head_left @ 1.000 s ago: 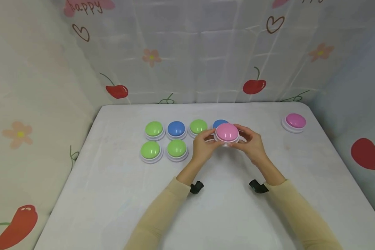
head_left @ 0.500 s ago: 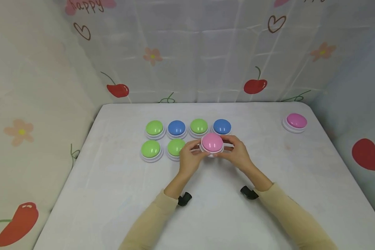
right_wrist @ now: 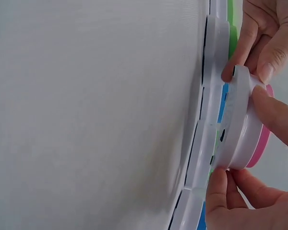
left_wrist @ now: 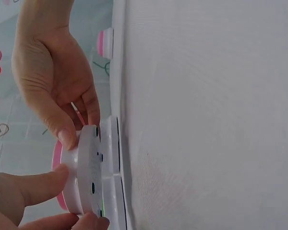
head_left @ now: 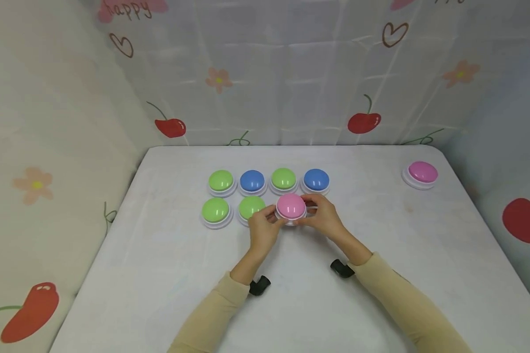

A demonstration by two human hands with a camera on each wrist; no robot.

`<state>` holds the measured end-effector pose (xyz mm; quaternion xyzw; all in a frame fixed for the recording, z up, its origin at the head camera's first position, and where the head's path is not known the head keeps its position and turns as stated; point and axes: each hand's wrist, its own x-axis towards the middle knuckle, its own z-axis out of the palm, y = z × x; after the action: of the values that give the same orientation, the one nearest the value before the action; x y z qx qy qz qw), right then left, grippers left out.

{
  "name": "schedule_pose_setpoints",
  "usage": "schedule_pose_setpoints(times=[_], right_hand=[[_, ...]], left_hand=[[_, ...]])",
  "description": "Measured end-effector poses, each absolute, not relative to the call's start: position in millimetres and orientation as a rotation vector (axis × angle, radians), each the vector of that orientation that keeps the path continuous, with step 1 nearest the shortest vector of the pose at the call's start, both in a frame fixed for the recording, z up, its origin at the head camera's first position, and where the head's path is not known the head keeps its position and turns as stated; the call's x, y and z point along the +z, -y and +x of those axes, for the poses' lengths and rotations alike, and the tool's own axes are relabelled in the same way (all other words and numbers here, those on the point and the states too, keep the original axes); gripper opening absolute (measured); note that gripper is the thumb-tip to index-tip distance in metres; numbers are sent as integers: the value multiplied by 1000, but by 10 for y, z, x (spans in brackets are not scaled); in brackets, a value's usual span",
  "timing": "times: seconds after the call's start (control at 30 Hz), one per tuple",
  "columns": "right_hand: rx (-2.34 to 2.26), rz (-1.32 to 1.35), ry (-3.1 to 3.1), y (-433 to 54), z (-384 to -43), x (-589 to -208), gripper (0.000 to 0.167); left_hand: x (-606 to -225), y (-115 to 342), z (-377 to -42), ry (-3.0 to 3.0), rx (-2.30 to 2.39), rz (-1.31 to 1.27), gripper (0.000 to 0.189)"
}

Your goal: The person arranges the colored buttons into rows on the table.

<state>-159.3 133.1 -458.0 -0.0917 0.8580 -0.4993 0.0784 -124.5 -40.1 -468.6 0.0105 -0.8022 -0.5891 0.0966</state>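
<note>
A pink dome push button (head_left: pixel 291 206) on a white round base is held just above the table, in front of the back row of buttons. My left hand (head_left: pixel 263 229) pinches its base from the left, thumb in front. From the right, my right hand (head_left: pixel 322 215) grips the same base between thumb and fingers. In the left wrist view the underside of the button (left_wrist: pixel 84 172) shows small dark feet, off the table. The right wrist view has the button (right_wrist: pixel 242 120) tilted between both hands. A green button (head_left: pixel 251 207) sits directly left of it, partly covered by my left hand.
The back row has green (head_left: pixel 221 181), blue (head_left: pixel 252 181), green (head_left: pixel 283 178) and blue (head_left: pixel 316 180) buttons side by side. Another green button (head_left: pixel 215 210) stands at front left. A second pink button (head_left: pixel 423 172) is near the far right corner of the white table (head_left: pixel 159 274).
Both hands have carried the pink button left and toward me, and lower, from in front of the right blue button to beside the front green one. That blue button is now uncovered.
</note>
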Motion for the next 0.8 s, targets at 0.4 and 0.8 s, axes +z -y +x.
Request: schedule_pose_setpoints(times=[0.4, 0.8], right_hand=[[-1520, -204, -2475, -1339, -1684, -4677, 70], [-1485, -192, -2508, -1306, -1710, -4768, 70]], left_hand=[[-4789, 356, -1266, 2498, -1448, 15, 28], [-4771, 345, -1257, 2601, -1143, -31, 18]])
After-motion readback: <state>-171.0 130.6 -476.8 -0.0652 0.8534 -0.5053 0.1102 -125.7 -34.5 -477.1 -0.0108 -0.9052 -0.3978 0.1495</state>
